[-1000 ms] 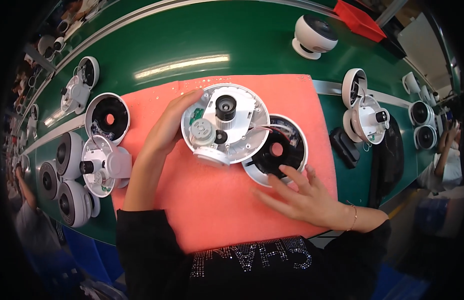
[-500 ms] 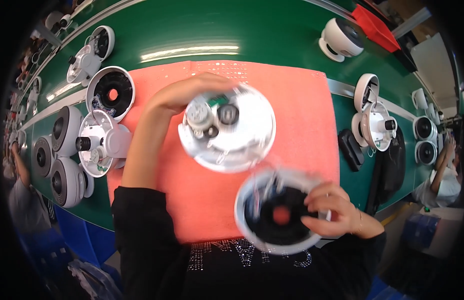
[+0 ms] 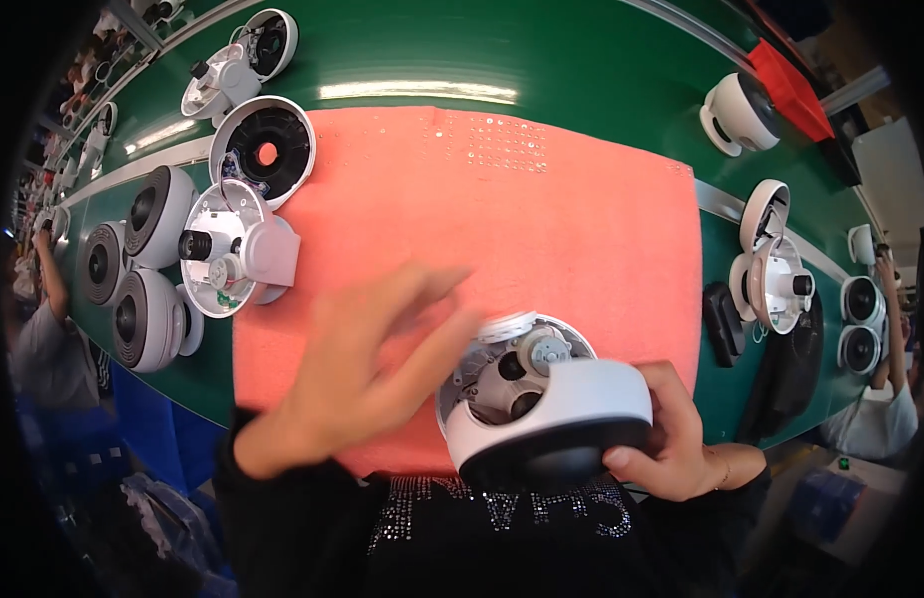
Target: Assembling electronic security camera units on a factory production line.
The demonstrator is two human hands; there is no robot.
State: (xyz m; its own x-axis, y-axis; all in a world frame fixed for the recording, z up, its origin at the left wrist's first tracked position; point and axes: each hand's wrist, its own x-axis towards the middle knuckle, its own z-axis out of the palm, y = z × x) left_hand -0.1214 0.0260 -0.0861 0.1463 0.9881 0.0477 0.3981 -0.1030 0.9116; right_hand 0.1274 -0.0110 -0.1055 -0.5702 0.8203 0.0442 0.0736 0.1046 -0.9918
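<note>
I have the white rounded plastic shell with a black front (image 3: 571, 399) at lower centre, over the white bowl-shaped plastic housing (image 3: 470, 371). I judge the two halves paired but not closed: the silver round motor (image 3: 544, 351) shows through the gap. My right hand (image 3: 678, 439) clasps the shell, thumb in front; my left hand (image 3: 352, 369), loosely spread, holds nothing I can see. Blur hides whether it touches the housing; I can't make out any wiring.
</note>
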